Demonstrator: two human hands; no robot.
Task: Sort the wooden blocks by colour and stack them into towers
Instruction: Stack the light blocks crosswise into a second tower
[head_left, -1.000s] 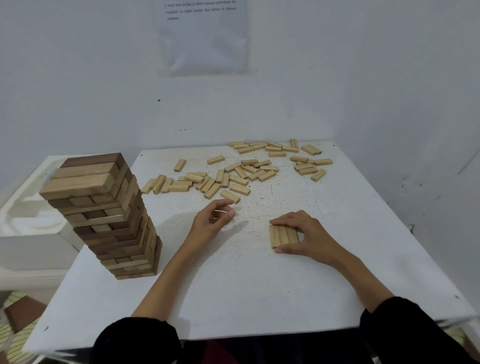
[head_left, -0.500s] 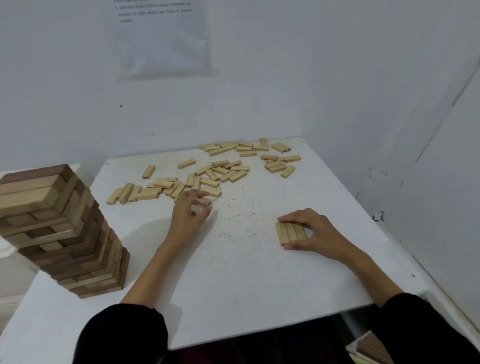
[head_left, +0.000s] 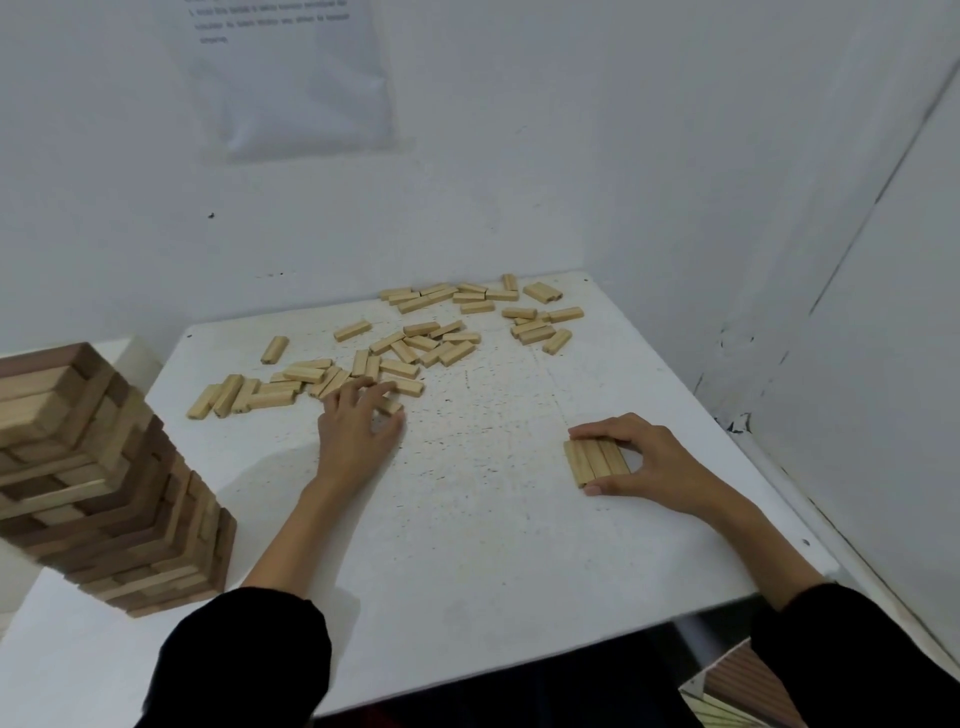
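Right hand (head_left: 649, 462) pinches three blocks (head_left: 595, 460) by the tabletop's (head_left: 493, 545) right edge. Left hand (head_left: 358, 431) touches loose blocks (head_left: 415, 353), grip unclear. Blocks look light, hard: hold their long sides.

Tower (head_left: 104, 483) cut by left edge; wall notice (head_left: 291, 78) print unreadable.

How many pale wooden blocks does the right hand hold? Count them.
3 pale wooden blocks, side by side on the white table, gripped by the right hand; its palm may hide another.
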